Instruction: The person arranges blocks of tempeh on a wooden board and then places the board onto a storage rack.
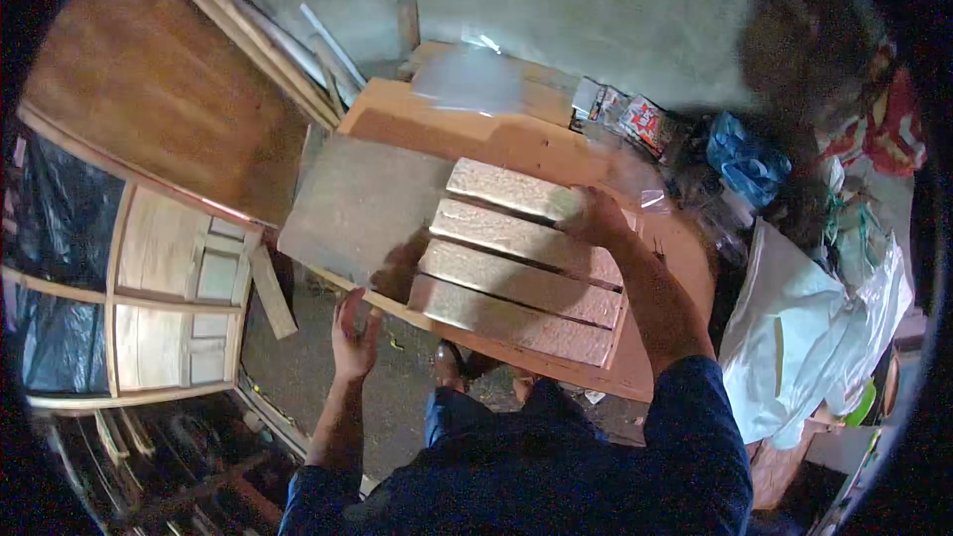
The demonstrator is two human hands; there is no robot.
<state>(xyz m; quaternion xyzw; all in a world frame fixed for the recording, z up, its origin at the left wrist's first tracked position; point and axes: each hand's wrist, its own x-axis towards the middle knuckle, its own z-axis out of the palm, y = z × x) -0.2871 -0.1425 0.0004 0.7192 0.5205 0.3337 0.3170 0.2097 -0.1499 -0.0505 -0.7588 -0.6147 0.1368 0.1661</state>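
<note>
Several pale, rough-textured slats (521, 226) lie side by side on the wooden tabletop (685, 278), with narrow dark gaps between them. My right hand (598, 216) is over the right end of the far slats, its fingers closed on a small pale yellowish piece (566, 203) against the farthest slat. What kind of piece it is cannot be made out. My left hand (354, 337) is at the near edge of the table, left of the slats, fingers apart and holding nothing. Beside the slats, a greyish flat board (362, 194) covers the tabletop's left part.
Clear plastic (472, 79) and printed packets (635, 119) lie along the table's back. A blue plastic bag (745, 159) and white sacks (794, 328) are heaped on the right. On the left, a large brown panel (169, 69) leans above a pale wooden frame (111, 288).
</note>
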